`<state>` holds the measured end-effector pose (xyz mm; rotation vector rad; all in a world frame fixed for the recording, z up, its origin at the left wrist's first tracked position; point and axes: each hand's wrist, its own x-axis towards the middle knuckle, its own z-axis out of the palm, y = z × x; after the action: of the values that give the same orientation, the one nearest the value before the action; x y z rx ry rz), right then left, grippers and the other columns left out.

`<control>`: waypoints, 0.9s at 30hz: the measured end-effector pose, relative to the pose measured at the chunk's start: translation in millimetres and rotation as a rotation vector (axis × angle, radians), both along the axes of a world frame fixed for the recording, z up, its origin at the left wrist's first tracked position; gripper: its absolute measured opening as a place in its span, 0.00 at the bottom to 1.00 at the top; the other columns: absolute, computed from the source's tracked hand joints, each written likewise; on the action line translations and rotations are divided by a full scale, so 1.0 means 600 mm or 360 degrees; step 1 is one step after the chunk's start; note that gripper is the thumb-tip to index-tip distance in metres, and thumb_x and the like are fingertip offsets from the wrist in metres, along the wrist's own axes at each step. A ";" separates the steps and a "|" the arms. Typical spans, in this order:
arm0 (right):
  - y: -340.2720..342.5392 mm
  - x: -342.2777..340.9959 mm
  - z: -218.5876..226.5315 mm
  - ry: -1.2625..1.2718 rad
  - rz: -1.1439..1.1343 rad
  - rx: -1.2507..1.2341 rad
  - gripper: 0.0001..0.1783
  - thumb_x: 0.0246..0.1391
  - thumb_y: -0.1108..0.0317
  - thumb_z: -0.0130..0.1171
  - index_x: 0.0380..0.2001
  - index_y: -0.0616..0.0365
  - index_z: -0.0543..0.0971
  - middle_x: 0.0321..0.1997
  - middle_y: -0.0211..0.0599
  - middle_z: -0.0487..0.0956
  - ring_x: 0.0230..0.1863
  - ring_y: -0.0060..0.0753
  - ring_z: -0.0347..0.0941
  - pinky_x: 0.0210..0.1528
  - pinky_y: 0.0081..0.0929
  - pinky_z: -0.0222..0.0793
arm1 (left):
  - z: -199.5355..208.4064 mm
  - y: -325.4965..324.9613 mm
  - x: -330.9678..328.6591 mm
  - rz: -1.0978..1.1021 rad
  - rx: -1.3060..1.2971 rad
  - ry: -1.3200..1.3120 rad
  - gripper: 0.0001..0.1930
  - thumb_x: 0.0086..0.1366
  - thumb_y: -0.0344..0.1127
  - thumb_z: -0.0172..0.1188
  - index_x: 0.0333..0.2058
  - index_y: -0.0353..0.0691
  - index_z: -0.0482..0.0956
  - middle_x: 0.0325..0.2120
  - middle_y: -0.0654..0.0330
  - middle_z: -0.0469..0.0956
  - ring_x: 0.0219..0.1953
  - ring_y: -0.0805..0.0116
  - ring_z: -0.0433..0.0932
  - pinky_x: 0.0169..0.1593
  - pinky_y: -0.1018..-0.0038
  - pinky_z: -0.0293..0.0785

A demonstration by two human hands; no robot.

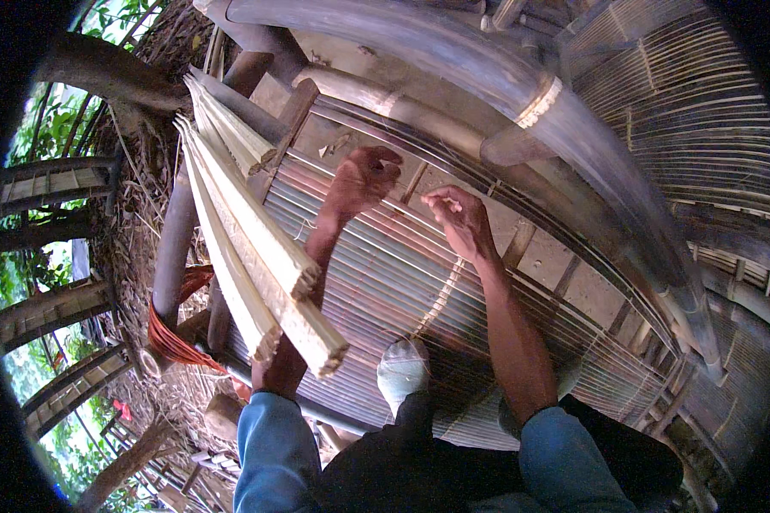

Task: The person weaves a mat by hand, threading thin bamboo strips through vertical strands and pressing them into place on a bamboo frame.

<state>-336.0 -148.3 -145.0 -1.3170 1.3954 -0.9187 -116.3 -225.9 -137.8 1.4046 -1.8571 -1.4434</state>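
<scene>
Both of my hands are over a surface of long thin bamboo slats. My left hand is curled near its far edge, slightly blurred, and whatever may lie in its fingers is hidden. Close by on the right, my right hand has its thumb and fingertips pinched together; anything between them is too small to make out. A pale woven binding crosses the slats from below my right hand toward my light-coloured foot covering.
Pale split-wood bundles slant over my left forearm. A thick bamboo pole arcs across the far side and down the right. Orange cords hang round a post at the left. More slatted bamboo stands at the upper right.
</scene>
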 end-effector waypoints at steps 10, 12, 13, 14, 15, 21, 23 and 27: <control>0.004 -0.016 0.072 0.0051 0.0295 0.0026 0.16 0.61 0.57 0.58 0.43 0.58 0.82 0.39 0.39 0.84 0.37 0.30 0.80 0.42 0.27 0.74 | 0.066 0.115 0.009 0.0178 -0.0052 0.0414 0.35 0.57 0.23 0.68 0.63 0.37 0.65 0.46 0.56 0.80 0.43 0.72 0.79 0.47 0.75 0.78; 0.007 -0.010 0.065 0.0175 0.0236 0.0056 0.18 0.60 0.54 0.60 0.42 0.58 0.83 0.39 0.41 0.84 0.39 0.33 0.81 0.44 0.30 0.74 | 0.065 0.161 0.077 0.0758 0.0625 0.1265 0.28 0.61 0.24 0.65 0.60 0.35 0.69 0.39 0.57 0.82 0.42 0.71 0.80 0.49 0.75 0.77; 0.013 -0.019 0.042 0.0177 0.0236 0.0049 0.18 0.60 0.54 0.60 0.42 0.58 0.83 0.39 0.41 0.84 0.39 0.33 0.81 0.44 0.30 0.74 | 0.085 0.176 0.095 0.0829 0.0536 0.1146 0.27 0.62 0.27 0.64 0.60 0.34 0.69 0.36 0.59 0.80 0.40 0.72 0.78 0.47 0.75 0.76; 0.025 -0.050 0.004 0.0307 0.0146 0.0079 0.20 0.60 0.53 0.60 0.42 0.59 0.82 0.37 0.40 0.84 0.38 0.31 0.79 0.43 0.29 0.74 | 0.092 0.189 0.096 0.0842 0.0479 0.0994 0.27 0.63 0.30 0.63 0.60 0.34 0.68 0.34 0.60 0.79 0.37 0.72 0.77 0.46 0.75 0.75; 0.027 -0.042 -0.004 0.0373 0.0116 0.0098 0.21 0.61 0.51 0.59 0.41 0.61 0.82 0.35 0.39 0.83 0.38 0.28 0.78 0.42 0.28 0.73 | 0.120 0.213 0.125 0.0854 0.0349 0.0737 0.27 0.63 0.33 0.62 0.60 0.34 0.68 0.31 0.62 0.77 0.35 0.73 0.76 0.44 0.75 0.75; 0.040 -0.048 0.029 0.0664 0.0337 0.0450 0.31 0.60 0.40 0.54 0.32 0.63 0.81 0.32 0.54 0.81 0.35 0.47 0.81 0.40 0.39 0.73 | 0.185 0.325 0.211 0.0969 0.0470 0.0031 0.18 0.70 0.36 0.55 0.55 0.34 0.75 0.20 0.66 0.69 0.26 0.75 0.72 0.35 0.78 0.69; 0.041 -0.046 0.042 0.0666 0.0338 0.0441 0.30 0.60 0.40 0.54 0.31 0.61 0.82 0.30 0.54 0.81 0.33 0.48 0.80 0.38 0.40 0.72 | 0.217 0.342 0.231 0.0842 0.0685 -0.0361 0.14 0.70 0.39 0.56 0.42 0.33 0.82 0.22 0.64 0.72 0.27 0.74 0.74 0.35 0.77 0.70; 0.051 -0.045 0.013 0.0670 0.0307 0.0189 0.27 0.60 0.42 0.53 0.30 0.57 0.83 0.26 0.51 0.80 0.28 0.52 0.77 0.33 0.42 0.70 | 0.208 0.378 0.247 0.1287 0.0356 0.0143 0.20 0.71 0.44 0.54 0.26 0.35 0.81 0.34 0.52 0.83 0.41 0.60 0.80 0.55 0.64 0.69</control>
<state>-362.8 -117.8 -137.1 -1.5809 1.5761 -0.4357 31.8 1.0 -13.0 1.8522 -0.8874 -1.2551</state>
